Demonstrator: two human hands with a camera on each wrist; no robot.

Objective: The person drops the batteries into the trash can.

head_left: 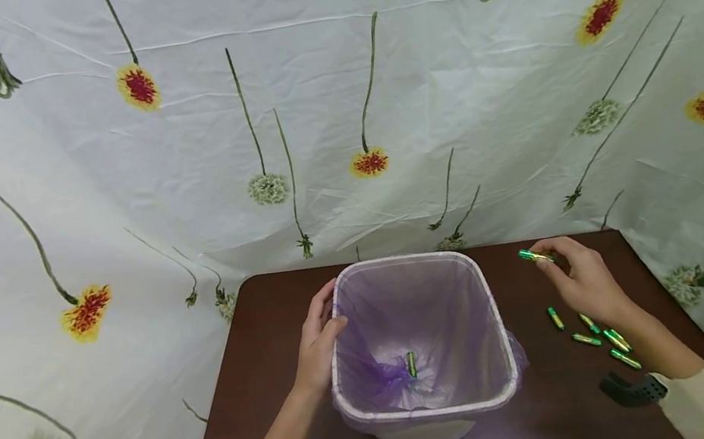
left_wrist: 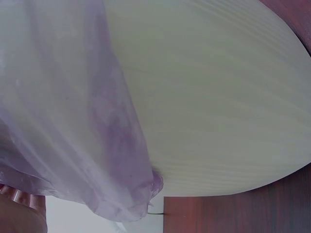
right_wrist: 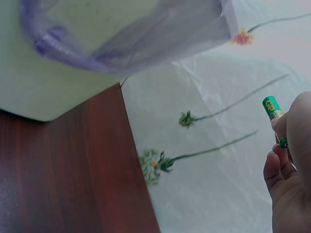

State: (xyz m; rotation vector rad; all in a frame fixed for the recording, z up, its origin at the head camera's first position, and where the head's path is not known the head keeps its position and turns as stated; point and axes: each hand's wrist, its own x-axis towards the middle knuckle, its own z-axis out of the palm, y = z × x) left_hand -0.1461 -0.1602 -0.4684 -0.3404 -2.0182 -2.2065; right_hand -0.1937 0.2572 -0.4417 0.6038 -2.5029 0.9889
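Note:
A pale waste bin (head_left: 426,435) lined with a translucent purple bag (head_left: 427,300) stands on the table. One green-and-gold battery (head_left: 412,365) lies inside at the bottom of the bag. My left hand (head_left: 318,344) grips the bin's left rim, thumb over the edge; in the left wrist view, part of that hand (left_wrist: 23,211) shows beside the bag's overhang. To the right of the bin, my right hand (head_left: 588,282) pinches a green-and-gold battery (head_left: 535,255) above the table. From the right wrist, this battery (right_wrist: 272,108) sticks out past the fingers, and a second green end shows between them.
Several loose batteries (head_left: 586,340) lie on the dark wooden table (head_left: 254,342) below the right hand and forearm. A white flower-printed sheet (head_left: 324,132) hangs behind the table and along both sides. Black bands (head_left: 631,390) are at both wrists.

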